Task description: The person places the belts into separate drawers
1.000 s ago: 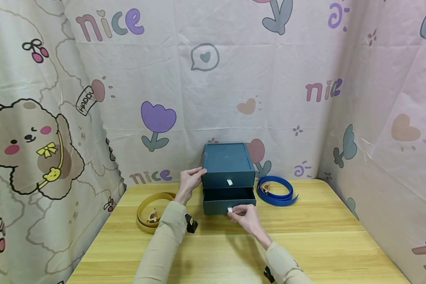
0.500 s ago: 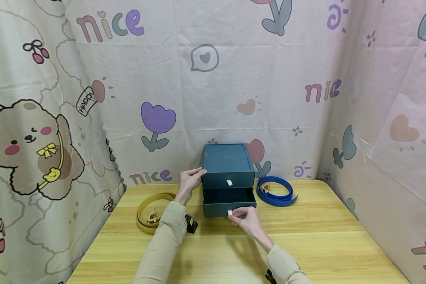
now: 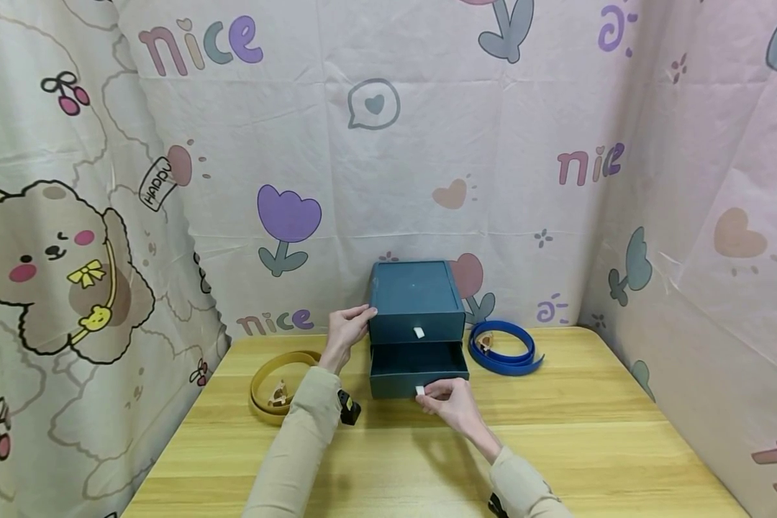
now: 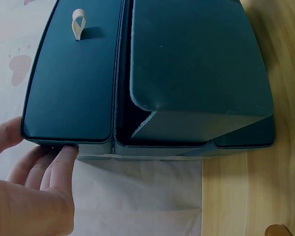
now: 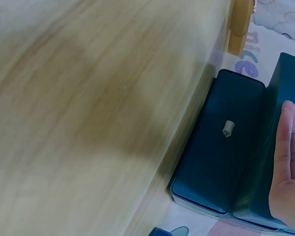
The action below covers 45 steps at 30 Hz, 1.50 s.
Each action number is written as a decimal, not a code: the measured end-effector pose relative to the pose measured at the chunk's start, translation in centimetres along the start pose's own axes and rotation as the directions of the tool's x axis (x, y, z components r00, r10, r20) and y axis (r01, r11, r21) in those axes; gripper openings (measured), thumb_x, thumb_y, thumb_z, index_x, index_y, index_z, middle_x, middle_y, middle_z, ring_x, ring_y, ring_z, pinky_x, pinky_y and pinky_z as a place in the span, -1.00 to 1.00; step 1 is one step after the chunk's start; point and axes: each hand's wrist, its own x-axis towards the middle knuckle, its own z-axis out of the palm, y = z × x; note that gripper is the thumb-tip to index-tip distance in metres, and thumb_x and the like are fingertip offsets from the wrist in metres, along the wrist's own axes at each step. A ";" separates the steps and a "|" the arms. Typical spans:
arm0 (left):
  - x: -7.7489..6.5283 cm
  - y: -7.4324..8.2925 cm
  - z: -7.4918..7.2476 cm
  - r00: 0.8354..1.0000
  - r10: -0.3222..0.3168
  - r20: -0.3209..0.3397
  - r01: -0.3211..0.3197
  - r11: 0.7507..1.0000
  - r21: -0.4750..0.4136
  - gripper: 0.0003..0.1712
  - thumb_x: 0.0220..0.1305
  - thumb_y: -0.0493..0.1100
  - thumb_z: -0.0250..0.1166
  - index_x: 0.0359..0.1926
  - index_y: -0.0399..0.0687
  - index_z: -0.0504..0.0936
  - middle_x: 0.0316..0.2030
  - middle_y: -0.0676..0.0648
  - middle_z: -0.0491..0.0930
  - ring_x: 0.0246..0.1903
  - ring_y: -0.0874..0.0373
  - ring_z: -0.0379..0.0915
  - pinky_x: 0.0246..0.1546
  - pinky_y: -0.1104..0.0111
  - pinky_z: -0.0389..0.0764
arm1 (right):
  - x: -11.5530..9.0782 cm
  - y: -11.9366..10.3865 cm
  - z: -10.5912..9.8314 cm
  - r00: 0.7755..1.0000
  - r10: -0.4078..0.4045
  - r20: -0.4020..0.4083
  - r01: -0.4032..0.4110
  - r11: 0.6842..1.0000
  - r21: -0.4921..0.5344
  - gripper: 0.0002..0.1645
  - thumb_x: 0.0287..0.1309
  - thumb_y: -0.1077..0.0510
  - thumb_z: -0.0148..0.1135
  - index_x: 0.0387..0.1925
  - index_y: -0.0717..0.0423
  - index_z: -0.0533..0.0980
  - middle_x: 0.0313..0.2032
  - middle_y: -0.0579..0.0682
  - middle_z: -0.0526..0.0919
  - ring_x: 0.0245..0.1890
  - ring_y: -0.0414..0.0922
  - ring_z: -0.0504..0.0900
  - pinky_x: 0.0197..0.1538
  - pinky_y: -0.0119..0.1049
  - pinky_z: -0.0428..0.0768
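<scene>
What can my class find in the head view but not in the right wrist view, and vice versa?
Only head: the left hand, at the left front edge of the drawer box, and the box's top panel. Only right wrist: the closed bottom drawer, with its own pale tab. Both: the right hand at the pulled-out drawer, the yellow belt (cut off in the wrist view), the tabletop and the printed cloth.

Your left forearm [image 3: 298, 446], in a beige sleeve, slants inward toward the back edge of the desk [image 3: 596, 453]; your right forearm [image 3: 523, 483] slants the opposite way, set farther from that edge. Your left hand [image 3: 346, 334] is raised nearer the back edge, digits bent in a grip. Your right hand [image 3: 453, 405] pinches with its fingertips (its fingers lie close together).
</scene>
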 end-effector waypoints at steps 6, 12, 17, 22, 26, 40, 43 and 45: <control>0.0 0.1 0.0 1.000 0.004 0.006 -0.004 1.000 0.005 -0.51 0.34 -0.13 0.34 0.23 -0.26 0.61 0.30 -0.30 0.51 0.32 -0.12 0.46 0.29 0.10 0.54 | -0.2 -0.2 -0.1 1.000 0.012 0.015 -0.012 1.000 -0.001 -0.85 0.13 0.24 0.45 -0.31 0.29 0.72 -0.39 0.23 0.80 -0.47 0.10 0.77 -0.37 -0.42 0.73; -0.1 0.1 0.1 1.000 0.006 0.006 -0.006 1.000 0.005 -0.50 0.33 -0.13 0.35 0.23 -0.27 0.61 0.31 -0.31 0.51 0.32 -0.13 0.46 0.28 0.10 0.54 | -0.8 -1.6 -0.3 0.999 0.017 0.036 -0.017 1.000 -0.019 -0.89 0.16 0.34 0.39 -0.30 0.38 0.70 -0.36 0.34 0.78 -0.53 -0.20 0.73 -0.34 -0.27 0.77; -0.1 0.1 0.1 1.000 0.005 0.002 -0.005 1.000 0.005 -0.50 0.33 -0.14 0.35 0.22 -0.26 0.61 0.31 -0.31 0.51 0.32 -0.13 0.47 0.28 0.10 0.54 | -1.6 -3.7 -0.8 0.998 -0.005 0.062 0.006 1.000 -0.020 -0.88 0.15 0.37 0.38 -0.31 0.43 0.68 -0.37 0.34 0.77 -0.55 -0.30 0.71 -0.33 -0.24 0.77; -0.1 0.2 0.1 1.000 0.005 0.004 -0.005 1.000 0.005 -0.50 0.33 -0.13 0.35 0.23 -0.26 0.60 0.31 -0.31 0.51 0.32 -0.13 0.46 0.29 0.10 0.54 | -2.0 -4.2 -0.9 0.997 -0.032 0.065 0.032 0.999 -0.006 -0.89 0.15 0.37 0.38 -0.32 0.43 0.68 -0.37 0.36 0.77 -0.54 -0.32 0.71 -0.36 -0.33 0.75; -0.1 0.2 0.1 1.000 0.006 0.004 -0.006 1.000 0.004 -0.50 0.33 -0.14 0.35 0.23 -0.27 0.60 0.31 -0.31 0.51 0.32 -0.13 0.46 0.29 0.10 0.53 | -2.1 -4.1 -0.8 0.997 -0.042 0.066 0.043 0.999 -0.013 -0.90 0.15 0.38 0.38 -0.33 0.42 0.69 -0.39 0.36 0.77 -0.55 -0.32 0.70 -0.37 -0.26 0.76; 0.0 0.0 0.0 1.000 0.005 -0.011 -0.005 1.000 0.002 -0.50 0.31 -0.13 0.37 0.21 -0.26 0.62 0.28 -0.29 0.54 0.30 -0.11 0.49 0.27 0.11 0.55 | -1.5 -0.6 -0.4 0.997 0.005 0.078 -0.006 1.000 0.006 -0.86 0.16 0.26 0.42 -0.32 0.31 0.71 -0.37 0.26 0.80 -0.43 0.16 0.79 -0.35 -0.34 0.76; 0.0 -0.1 0.1 1.000 0.009 -0.013 -0.009 1.000 0.006 -0.50 0.31 -0.14 0.37 0.21 -0.27 0.62 0.29 -0.30 0.54 0.29 -0.12 0.50 0.26 0.11 0.55 | -1.5 -0.5 -0.3 0.997 0.000 0.078 0.001 1.000 -0.008 -0.88 0.16 0.32 0.39 -0.32 0.37 0.70 -0.38 0.31 0.78 -0.44 0.18 0.78 -0.36 -0.23 0.77; 0.0 0.0 0.1 1.000 0.009 -0.014 -0.009 1.000 0.007 -0.50 0.31 -0.14 0.37 0.21 -0.26 0.62 0.29 -0.30 0.53 0.29 -0.12 0.50 0.26 0.10 0.56 | -1.5 -0.5 -0.3 0.997 -0.005 0.077 0.006 1.000 -0.016 -0.90 0.16 0.36 0.38 -0.33 0.40 0.69 -0.39 0.34 0.77 -0.46 0.18 0.78 -0.35 -0.12 0.77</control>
